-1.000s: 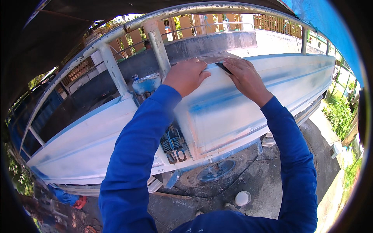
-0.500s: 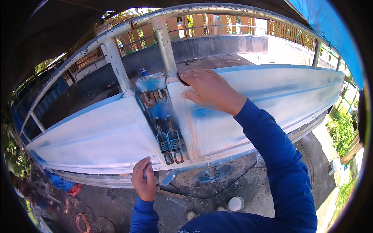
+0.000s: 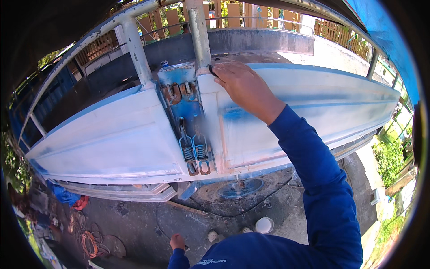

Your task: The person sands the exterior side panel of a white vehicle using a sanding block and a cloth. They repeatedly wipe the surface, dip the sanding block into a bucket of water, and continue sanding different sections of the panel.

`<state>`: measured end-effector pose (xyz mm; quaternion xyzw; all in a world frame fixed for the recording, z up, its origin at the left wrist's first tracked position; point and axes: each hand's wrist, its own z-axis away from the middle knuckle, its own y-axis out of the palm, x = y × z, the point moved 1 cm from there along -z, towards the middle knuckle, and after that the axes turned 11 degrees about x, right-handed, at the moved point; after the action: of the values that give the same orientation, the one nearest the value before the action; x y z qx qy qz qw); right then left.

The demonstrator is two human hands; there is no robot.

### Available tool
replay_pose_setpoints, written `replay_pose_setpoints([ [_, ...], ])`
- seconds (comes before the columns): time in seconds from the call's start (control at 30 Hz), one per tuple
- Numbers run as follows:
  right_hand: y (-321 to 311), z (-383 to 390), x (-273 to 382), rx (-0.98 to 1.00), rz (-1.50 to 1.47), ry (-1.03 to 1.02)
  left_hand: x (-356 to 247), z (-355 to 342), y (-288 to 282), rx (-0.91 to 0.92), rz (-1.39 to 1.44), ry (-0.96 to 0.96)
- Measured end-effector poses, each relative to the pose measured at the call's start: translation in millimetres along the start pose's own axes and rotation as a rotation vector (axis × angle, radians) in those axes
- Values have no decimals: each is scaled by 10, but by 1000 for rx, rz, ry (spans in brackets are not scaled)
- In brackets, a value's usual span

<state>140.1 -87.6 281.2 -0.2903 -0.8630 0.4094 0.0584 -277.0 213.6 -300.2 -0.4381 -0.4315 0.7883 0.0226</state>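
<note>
My right hand [image 3: 242, 87] grips a small dark pad [image 3: 212, 70] at the top edge of the white, blue-streaked right panel [image 3: 304, 107], right beside a chipped upright post [image 3: 200, 38]. Left of it is a recess with rusty brackets [image 3: 188, 92] and spring latches [image 3: 193, 148], then the left white panel [image 3: 103, 148]. My left hand [image 3: 177, 241] hangs low at the bottom edge, below the panels, fingers curled; what it holds is too small and hidden to make out.
A chipped railing [image 3: 76, 52] arches over the panels. Below lie coiled hoses [image 3: 89, 242], a white bucket [image 3: 264, 225], a blue tarp [image 3: 65, 193] and a round blue-stained plate [image 3: 239, 188]. A blue sheet [image 3: 380, 27] hangs at top right; plants [image 3: 387, 157] grow at right.
My right hand has moved left along the top edge to the post with the pad. My left hand has left the top edge and dropped to the bottom of the view.
</note>
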Motion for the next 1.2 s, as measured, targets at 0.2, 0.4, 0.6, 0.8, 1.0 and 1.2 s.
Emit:
replay_pose_setpoints([
  [0.2, -178, 137, -246, -8, 29, 15, 331, 158, 83, 74, -159, -187],
  [0.4, 49, 37, 50, -44, 37, -131, 565, 196, 40, 211, -274, -221],
  [0.6, 119, 253, -97, -116, 150, -221, 636, 202, 82, 151, -241, -295],
  [0.8, 200, 211, -59, -101, 218, -305, 713, 161, 116, 209, -298, -294],
  [1.0, 300, 218, -10, -101, 272, -314, 675, 156, 133, 266, -384, -223],
  [1.2, 74, 476, -394, 108, 564, -429, 608, 256, 147, 177, -149, -205],
])
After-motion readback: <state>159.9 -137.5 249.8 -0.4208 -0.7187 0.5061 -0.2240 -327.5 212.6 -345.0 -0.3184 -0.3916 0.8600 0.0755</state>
